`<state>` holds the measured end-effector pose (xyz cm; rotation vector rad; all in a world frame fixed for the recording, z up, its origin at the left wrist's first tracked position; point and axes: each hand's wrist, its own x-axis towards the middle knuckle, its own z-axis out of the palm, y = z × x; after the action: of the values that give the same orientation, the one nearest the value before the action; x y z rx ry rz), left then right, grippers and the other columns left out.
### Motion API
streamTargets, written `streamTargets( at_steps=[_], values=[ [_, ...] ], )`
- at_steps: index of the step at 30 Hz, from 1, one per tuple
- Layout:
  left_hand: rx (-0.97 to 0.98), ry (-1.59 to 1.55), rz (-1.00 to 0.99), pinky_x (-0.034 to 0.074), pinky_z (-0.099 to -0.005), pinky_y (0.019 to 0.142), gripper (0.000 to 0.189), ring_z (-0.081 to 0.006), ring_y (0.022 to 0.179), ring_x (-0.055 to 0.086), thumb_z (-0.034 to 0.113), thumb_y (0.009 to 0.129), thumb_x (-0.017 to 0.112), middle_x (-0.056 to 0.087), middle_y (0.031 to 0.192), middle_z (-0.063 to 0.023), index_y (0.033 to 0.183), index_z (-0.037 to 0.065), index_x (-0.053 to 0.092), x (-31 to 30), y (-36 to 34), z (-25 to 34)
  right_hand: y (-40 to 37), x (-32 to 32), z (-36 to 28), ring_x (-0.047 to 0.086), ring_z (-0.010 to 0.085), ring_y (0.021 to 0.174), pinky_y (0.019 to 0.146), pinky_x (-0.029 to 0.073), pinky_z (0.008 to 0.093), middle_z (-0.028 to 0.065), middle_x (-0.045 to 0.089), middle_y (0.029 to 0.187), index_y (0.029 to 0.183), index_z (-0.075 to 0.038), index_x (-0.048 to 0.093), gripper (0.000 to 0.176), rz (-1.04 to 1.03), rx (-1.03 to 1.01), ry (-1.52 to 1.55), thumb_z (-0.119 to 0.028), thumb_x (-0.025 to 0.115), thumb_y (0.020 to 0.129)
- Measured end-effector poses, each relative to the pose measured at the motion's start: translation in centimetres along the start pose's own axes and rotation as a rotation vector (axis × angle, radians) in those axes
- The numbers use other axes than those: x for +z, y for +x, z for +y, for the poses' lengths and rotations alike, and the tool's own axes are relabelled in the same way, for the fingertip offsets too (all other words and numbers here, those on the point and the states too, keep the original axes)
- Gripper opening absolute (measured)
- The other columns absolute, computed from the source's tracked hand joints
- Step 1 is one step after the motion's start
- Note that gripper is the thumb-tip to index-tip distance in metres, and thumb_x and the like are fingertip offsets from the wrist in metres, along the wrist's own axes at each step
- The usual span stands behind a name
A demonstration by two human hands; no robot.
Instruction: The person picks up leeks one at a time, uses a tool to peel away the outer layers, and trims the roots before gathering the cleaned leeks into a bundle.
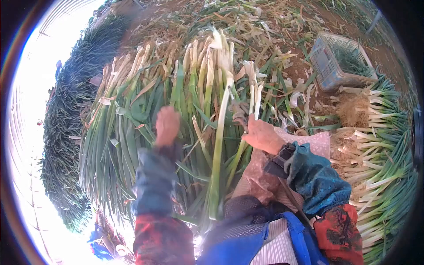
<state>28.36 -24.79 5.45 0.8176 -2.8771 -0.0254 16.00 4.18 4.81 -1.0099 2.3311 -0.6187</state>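
A big heap of leeks (pixel 145 101) with white stalks and long green leaves lies in front of me. My right hand (pixel 261 134) grips one leek (pixel 247 110) by its pale stalk, holding it upright above my lap. My left hand (pixel 167 125) is blurred, raised over the green leaves of the heap, fingers curled; whether it holds anything is unclear. Another long leek (pixel 218 145) stands between the two hands. Both arms wear blue and red sleeves.
A grey plastic crate (pixel 340 62) stands at the upper right on bare soil. Trimmed leeks (pixel 380 159) are stacked at the right, roots facing me. Peelings and leaf scraps (pixel 282 84) litter the ground. A pink cloth (pixel 309 141) covers my lap.
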Motion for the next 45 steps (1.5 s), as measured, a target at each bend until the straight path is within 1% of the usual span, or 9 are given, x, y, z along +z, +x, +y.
streamTargets(
  at_steps=[5, 9, 12, 17, 21, 26, 31, 36, 45],
  values=[
    [-0.282, -0.189, -0.223, 0.045, -0.0483, 0.078, 0.04, -0.0377, 0.087, 0.06, 0.029, 0.072, 0.066, 0.063, 0.091, -0.0218, 0.097, -0.002, 0.061, 5.7, 5.4, -5.1, -1.2, 0.5, -1.4, 0.061, 0.0422, 0.072, 0.063, 0.048, 0.0469, 0.0269, 0.059, 0.077, 0.099, 0.008, 0.038, 0.05, -0.04, -0.185, 0.022, -0.028, 0.065, 0.076],
    [-0.159, -0.419, -0.34, 0.049, -0.0396, 0.066, 0.038, -0.0293, 0.073, 0.062, 0.026, 0.07, 0.069, 0.065, 0.083, -0.0177, 0.093, -0.003, 0.063, 4.2, 4.3, -7.3, -3.2, 0.0, -4.6, 0.06, 0.0417, 0.072, 0.063, 0.048, 0.0469, 0.0254, 0.057, 0.071, 0.104, 0.011, 0.037, 0.054, -0.149, -0.159, 0.164, -0.028, 0.063, 0.077],
    [-0.357, -1.14, -0.48, 0.047, -0.0315, 0.053, 0.023, -0.0174, 0.058, 0.055, 0.014, 0.077, 0.059, 0.056, 0.07, -0.0072, 0.094, -0.001, 0.06, -0.3, -1.3, -3.2, -6.1, 1.7, -5.3, 0.059, 0.0421, 0.069, 0.062, 0.047, 0.047, 0.0264, 0.057, 0.07, 0.11, 0.012, 0.036, 0.057, 0.064, -0.583, 0.104, -0.026, 0.063, 0.077],
    [-0.628, -1.567, -0.561, 0.045, -0.0283, 0.051, 0.023, -0.0146, 0.054, 0.049, 0.022, 0.092, 0.052, 0.048, 0.075, -0.0043, 0.107, 0.004, 0.051, -3.9, -8.3, 0.9, -8.8, 0.0, -8.0, 0.058, 0.0397, 0.068, 0.061, 0.047, 0.0464, 0.0251, 0.057, 0.072, 0.116, 0.014, 0.032, 0.063, -0.295, -0.336, 0.236, -0.025, 0.063, 0.077],
    [-0.728, -1.956, -0.531, 0.04, -0.0265, 0.048, 0.027, -0.0128, 0.055, 0.047, 0.027, 0.095, 0.047, 0.048, 0.074, -0.0042, 0.112, 0.005, 0.048, -2.2, -11.4, 1.8, -8.6, 2.9, -6.2, 0.061, 0.0408, 0.067, 0.059, 0.05, 0.045, 0.0258, 0.06, 0.07, 0.103, 0.015, 0.038, 0.052, -0.019, -0.561, 0.096, -0.023, 0.061, 0.077],
    [-0.836, -2.025, -0.487, 0.039, -0.0264, 0.048, 0.025, -0.0124, 0.056, 0.045, 0.027, 0.096, 0.044, 0.05, 0.076, -0.0039, 0.108, 0.005, 0.048, -1.7, -12.5, 2.4, -11.6, 0.8, -8.8, 0.059, 0.0434, 0.07, 0.065, 0.047, 0.0489, 0.0264, 0.058, 0.072, 0.115, 0.012, 0.033, 0.06, -0.381, -0.216, 0.12, -0.024, 0.062, 0.076],
    [-0.901, -2.13, -0.547, 0.038, -0.0258, 0.05, 0.024, -0.0121, 0.057, 0.044, 0.031, 0.095, 0.045, 0.051, 0.077, -0.0031, 0.097, 0.008, 0.048, -1.0, -14.1, 1.9, -7.3, 2.6, -8.6, 0.059, 0.0445, 0.071, 0.066, 0.048, 0.049, 0.0274, 0.059, 0.072, 0.107, 0.01, 0.035, 0.053, -0.171, -0.289, 0.152, -0.024, 0.061, 0.075],
    [-0.798, -2.138, -0.533, 0.039, -0.0257, 0.051, 0.038, -0.0118, 0.058, 0.044, 0.03, 0.095, 0.045, 0.051, 0.079, -0.0018, 0.124, 0.006, 0.047, -0.9, -16.0, 1.7, -1.0, 3.8, -8.1, 0.06, 0.0441, 0.07, 0.064, 0.049, 0.0493, 0.0279, 0.059, 0.072, 0.103, 0.011, 0.037, 0.05, -0.068, -0.26, 0.115, -0.024, 0.059, 0.074],
    [-0.877, -2.013, -0.567, 0.038, -0.0247, 0.052, 0.038, -0.0113, 0.057, 0.042, 0.035, 0.095, 0.046, 0.048, 0.076, -0.0002, 0.122, 0.009, 0.047, -1.6, -18.2, 2.8, -1.9, 2.9, -9.2, 0.06, 0.045, 0.071, 0.064, 0.049, 0.0495, 0.0265, 0.06, 0.073, 0.102, 0.011, 0.038, 0.051, -0.093, -0.253, 0.119, -0.023, 0.061, 0.072]
  ],
)
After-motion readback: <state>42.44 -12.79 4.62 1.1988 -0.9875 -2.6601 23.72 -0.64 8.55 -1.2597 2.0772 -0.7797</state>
